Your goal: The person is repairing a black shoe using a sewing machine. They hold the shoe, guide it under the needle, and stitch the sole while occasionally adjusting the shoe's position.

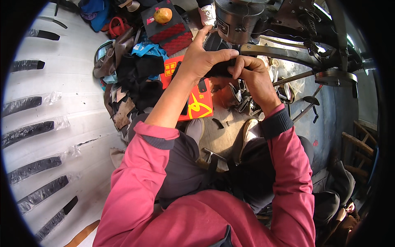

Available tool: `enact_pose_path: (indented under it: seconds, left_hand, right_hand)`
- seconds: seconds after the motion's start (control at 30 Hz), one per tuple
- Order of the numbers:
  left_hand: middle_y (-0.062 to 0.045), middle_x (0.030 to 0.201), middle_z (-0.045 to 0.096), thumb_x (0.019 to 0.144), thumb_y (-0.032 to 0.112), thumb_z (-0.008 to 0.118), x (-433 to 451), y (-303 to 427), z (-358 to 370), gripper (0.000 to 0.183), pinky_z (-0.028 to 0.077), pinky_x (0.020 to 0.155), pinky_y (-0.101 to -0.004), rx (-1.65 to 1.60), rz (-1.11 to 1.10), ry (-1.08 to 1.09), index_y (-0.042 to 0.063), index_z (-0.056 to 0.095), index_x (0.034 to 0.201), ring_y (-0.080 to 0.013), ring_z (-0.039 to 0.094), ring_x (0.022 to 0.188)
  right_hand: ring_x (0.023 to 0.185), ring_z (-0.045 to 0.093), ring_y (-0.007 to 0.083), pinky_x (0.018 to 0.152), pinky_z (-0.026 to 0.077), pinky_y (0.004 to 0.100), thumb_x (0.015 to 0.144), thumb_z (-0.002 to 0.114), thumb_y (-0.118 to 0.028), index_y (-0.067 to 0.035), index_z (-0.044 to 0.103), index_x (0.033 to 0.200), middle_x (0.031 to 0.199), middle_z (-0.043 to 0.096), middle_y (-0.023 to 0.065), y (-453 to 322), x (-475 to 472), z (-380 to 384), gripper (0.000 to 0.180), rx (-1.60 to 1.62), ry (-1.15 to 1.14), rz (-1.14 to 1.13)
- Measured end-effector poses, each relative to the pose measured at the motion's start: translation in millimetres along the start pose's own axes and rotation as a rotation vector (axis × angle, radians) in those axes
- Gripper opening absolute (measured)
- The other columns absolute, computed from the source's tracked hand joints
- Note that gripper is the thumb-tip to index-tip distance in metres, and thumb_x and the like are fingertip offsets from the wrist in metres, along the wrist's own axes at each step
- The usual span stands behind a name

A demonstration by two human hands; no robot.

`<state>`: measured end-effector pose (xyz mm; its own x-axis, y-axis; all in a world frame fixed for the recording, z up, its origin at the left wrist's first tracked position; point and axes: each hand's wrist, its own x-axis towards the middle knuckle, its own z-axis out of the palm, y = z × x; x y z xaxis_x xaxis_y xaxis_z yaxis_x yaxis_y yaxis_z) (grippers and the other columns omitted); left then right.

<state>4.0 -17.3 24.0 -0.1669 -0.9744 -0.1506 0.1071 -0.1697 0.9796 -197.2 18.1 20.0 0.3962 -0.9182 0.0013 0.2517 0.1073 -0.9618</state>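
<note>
Both my hands are raised to the dark metal arm of a machine, probably a shoe-patching sewing machine, below its metal cylinder. My left hand has its thumb and forefinger spread, the thumb tip by the arm's end; its other fingers are hidden. My right hand is curled with thumb and forefinger close together beside the same end. A black item lies behind and between the hands; its shape and which hand holds it cannot be told. A thin wire or thread runs along the machine.
A red box with yellow print lies beyond my knees. Leather scraps, bags and a dark box bearing a fruit are at left. A hammer-like metal tool lies between my legs. Another person's hands show lower right.
</note>
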Motion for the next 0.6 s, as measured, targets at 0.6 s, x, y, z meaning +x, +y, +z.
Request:
enact_pose_path:
  seconds: [0.6]
  left_hand:
    - [-0.006, 0.114, 0.074, 0.082, 0.019, 0.092, -8.9, 5.8, 10.3, 0.062, 0.056, 0.092, -0.0275, 0.093, 0.161, 0.061, 0.003, 0.064, 0.136, -0.0127, 0.07, 0.101]
  right_hand:
    - [0.08, 0.068, 0.008, 0.072, 0.058, 0.0238, 0.101, 0.064, 0.002, -0.002, 0.075, 0.09, 0.089, 0.071, -0.0005, -6.6, 0.1, -2.0, 0.015, -0.084, 0.008, 0.043]
